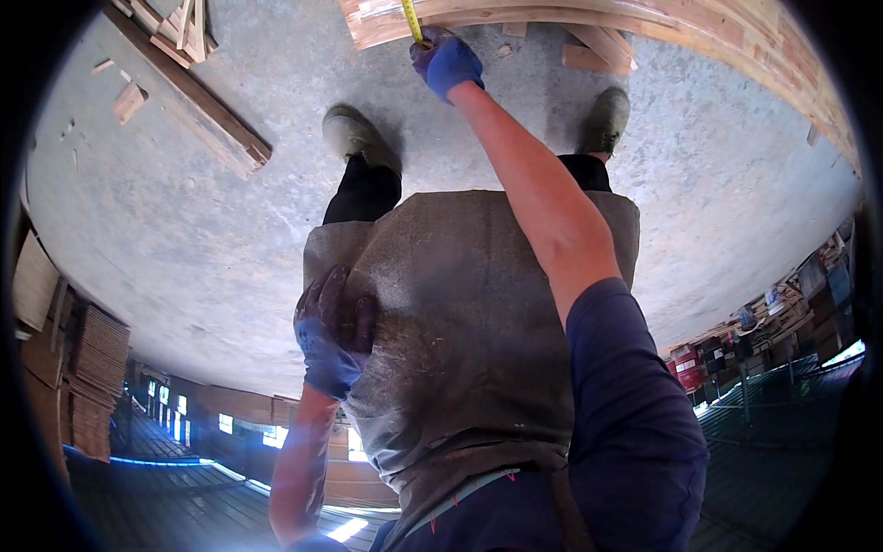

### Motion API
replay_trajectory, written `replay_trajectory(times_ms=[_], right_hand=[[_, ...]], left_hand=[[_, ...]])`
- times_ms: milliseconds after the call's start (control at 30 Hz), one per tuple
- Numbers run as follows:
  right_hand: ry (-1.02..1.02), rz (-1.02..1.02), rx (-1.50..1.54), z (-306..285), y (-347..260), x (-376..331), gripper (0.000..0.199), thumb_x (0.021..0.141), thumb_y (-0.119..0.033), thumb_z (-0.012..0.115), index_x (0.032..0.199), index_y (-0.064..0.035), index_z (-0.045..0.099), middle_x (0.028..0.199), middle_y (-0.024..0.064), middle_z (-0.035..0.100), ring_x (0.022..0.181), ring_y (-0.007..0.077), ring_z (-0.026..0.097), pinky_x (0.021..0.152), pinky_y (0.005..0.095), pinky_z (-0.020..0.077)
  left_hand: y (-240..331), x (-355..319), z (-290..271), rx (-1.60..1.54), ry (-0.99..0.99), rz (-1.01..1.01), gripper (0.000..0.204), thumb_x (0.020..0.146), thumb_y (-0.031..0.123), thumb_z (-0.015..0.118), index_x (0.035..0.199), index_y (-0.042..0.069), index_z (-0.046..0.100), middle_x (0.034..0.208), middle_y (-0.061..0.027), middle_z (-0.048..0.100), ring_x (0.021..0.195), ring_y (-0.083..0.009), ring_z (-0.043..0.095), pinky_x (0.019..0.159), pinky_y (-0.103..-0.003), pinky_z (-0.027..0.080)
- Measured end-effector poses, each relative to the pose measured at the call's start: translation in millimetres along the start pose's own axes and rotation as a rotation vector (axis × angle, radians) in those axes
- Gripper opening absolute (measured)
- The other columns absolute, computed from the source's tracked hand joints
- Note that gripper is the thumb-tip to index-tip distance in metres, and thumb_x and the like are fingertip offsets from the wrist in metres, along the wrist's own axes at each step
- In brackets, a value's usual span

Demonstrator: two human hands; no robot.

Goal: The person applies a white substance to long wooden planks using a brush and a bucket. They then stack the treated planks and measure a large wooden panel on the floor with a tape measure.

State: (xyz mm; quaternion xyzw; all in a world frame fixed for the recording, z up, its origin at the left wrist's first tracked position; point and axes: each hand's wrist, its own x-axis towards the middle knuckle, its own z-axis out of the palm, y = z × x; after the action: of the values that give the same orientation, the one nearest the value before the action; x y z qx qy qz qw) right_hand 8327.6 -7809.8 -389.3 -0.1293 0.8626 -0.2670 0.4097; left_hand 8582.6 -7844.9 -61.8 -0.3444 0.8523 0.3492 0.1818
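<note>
My right hand [448, 64], in a blue glove with a dark palm, is stretched out to the far side. Its fingers are closed on a tape measure [412, 20], whose yellow blade runs from them over the near edge of the stacked timber [515, 13]. The rest of the tape measure is hidden by the glove. My left hand [333, 333], gloved alike, rests on the grey apron [451, 304] at my left thigh. Its fingers are apart and it holds nothing.
My two shoes [353, 134] stand on the concrete floor [221, 248]. Wood offcuts [602, 51] lie under the timber. A long beam [198, 97] and scraps lie at the far left. Stacked boards [97, 359] stand at the left rim; a red container [686, 366] is at the right.
</note>
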Motion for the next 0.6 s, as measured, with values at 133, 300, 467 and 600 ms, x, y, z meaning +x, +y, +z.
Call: replay_trajectory(times_ms=[133, 300, 467, 600], right_hand=[[-0.025, 0.000, 0.013, 5, -2, 0, 0.042, 0.085, -0.035, 0.065, 0.121, -0.0151, 0.068, 0.113, 0.0134, 0.071, 0.105, 0.0323, 0.067, 0.094, 0.0394, 0.0505], [-0.035, -0.018, 0.012, -1, -2, 7, 0.037, 0.086, -0.036, 0.063, 0.115, -0.0129, 0.069, 0.106, 0.0161, 0.071, 0.100, 0.0343, 0.067, 0.088, 0.0421, 0.0523], [0.071, -0.111, 0.086, -58, -25, -30, 0.035, 0.088, -0.039, 0.059, 0.109, -0.0134, 0.069, 0.103, 0.0171, 0.070, 0.094, 0.0390, 0.066, 0.081, 0.0471, 0.0533], [-0.086, -0.071, 0.109, -190, -42, -129, 0.030, 0.092, -0.037, 0.054, 0.105, -0.0134, 0.065, 0.105, 0.0171, 0.068, 0.096, 0.0388, 0.065, 0.084, 0.0484, 0.0519]], left_hand=[[0, -1, -1, 0.009, -0.002, -0.008, 0.047, 0.085, 0.019, 0.067, 0.127, 0.001, 0.055, 0.118, -0.0221, 0.063, 0.104, -0.0417, 0.062, 0.090, -0.050, 0.050], [1, 5, -5, 0.041, 0.008, 0.025, 0.049, 0.086, 0.022, 0.067, 0.128, 0.002, 0.055, 0.117, -0.0222, 0.063, 0.104, -0.0416, 0.062, 0.090, -0.050, 0.049], [37, 21, -15, 0.125, -0.009, 0.058, 0.045, 0.089, 0.023, 0.065, 0.127, 0.001, 0.056, 0.113, -0.0221, 0.065, 0.102, -0.0422, 0.061, 0.090, -0.049, 0.048], [91, 30, -17, 0.310, -0.148, 0.018, 0.046, 0.090, 0.032, 0.063, 0.123, 0.000, 0.058, 0.108, -0.0257, 0.065, 0.099, -0.0436, 0.062, 0.086, -0.050, 0.049]])
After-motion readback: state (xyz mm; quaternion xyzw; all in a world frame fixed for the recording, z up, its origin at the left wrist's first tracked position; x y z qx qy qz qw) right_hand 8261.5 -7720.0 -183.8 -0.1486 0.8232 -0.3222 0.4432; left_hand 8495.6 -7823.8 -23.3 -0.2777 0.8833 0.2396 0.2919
